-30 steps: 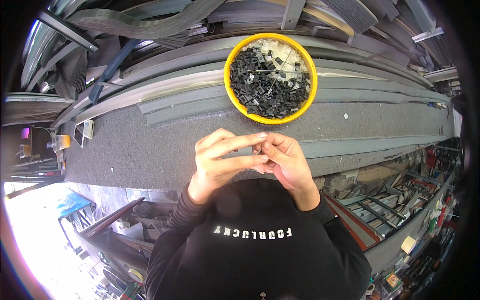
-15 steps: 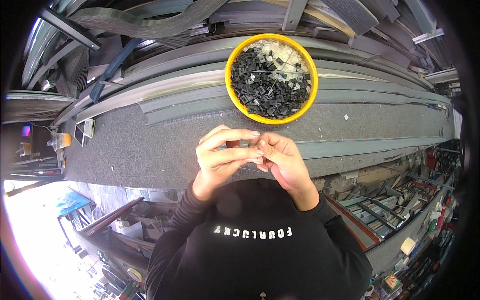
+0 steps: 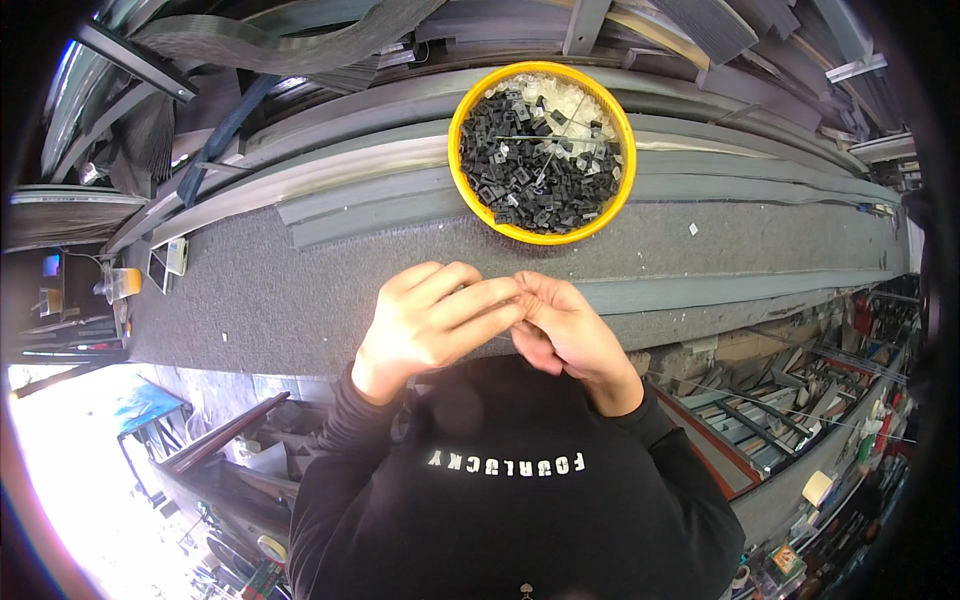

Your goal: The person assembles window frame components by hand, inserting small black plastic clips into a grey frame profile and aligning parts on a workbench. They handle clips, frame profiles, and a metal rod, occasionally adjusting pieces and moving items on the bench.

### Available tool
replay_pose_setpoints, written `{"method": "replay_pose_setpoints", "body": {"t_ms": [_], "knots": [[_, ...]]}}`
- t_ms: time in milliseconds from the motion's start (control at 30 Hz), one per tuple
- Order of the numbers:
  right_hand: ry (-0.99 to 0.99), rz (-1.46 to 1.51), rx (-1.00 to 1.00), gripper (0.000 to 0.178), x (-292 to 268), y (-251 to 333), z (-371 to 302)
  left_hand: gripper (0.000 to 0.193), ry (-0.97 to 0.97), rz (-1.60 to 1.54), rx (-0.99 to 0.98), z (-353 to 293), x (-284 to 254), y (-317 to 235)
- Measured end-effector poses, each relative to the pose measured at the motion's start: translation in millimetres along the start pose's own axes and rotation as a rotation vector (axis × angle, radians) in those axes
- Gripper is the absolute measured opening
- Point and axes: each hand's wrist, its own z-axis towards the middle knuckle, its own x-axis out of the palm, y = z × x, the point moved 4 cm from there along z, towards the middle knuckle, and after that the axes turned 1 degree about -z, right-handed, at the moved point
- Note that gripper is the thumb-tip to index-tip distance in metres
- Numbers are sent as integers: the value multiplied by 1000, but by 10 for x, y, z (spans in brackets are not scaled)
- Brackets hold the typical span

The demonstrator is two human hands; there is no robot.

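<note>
- Left hand (image 3: pixel 425 320) and right hand (image 3: pixel 572 325) met at the fingertips; I couldn't tell what, if anything, was pinched there.
- Such close fingerwork seemed to want a light, steady grip.
- Just beyond them, a yellow-rimmed tub (image 3: pixel 545 238) held black plastic clips (image 3: pixel 528 195), clear ones (image 3: pixel 548 92) and thin rods (image 3: pixel 530 138).
- White lettering (image 3: pixel 513 465) crossed the black sweatshirt (image 3: pixel 500 420), upside down to me.

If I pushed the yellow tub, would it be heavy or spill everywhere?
The yellow tub would probably feel fairly heavy, since many small black pieces and clear pieces crowd inside. They look loose, and no lid covers them, so a tilt might spill some. Its smooth, round rim suggests a stiff tub rather than a floppy one.
</note>
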Motion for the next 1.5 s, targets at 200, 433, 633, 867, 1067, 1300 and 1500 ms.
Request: {"method": "replay_pose_setpoints", "body": {"t_ms": [200,433,633,867,1067,1300,1500], "knots": [[-236,-127,-320,15,-19,21,27,14,-25,-425,-354,-77,191,221],[-577,-813,-970,8,74,158,-59,27,-291,-1498,-1166,-460,806,54],[-575,-1069,-1086,11,117,190,-68,26,-302,-1481,-1217,-493,772,16],[-518,-1127,-1085,13,109,220,-68,31,-472,-1735,-1242,-452,683,16],[-497,-1182,-1089,15,136,220,-91,24,-367,-1636,-1206,-487,728,56],[-501,-976,-902,11,83,202,-112,10,-491,-1213,-1149,-486,611,125],[-442,-630,-594,10,-15,187,-98,11,-532,-570,-887,-352,371,163]]}}
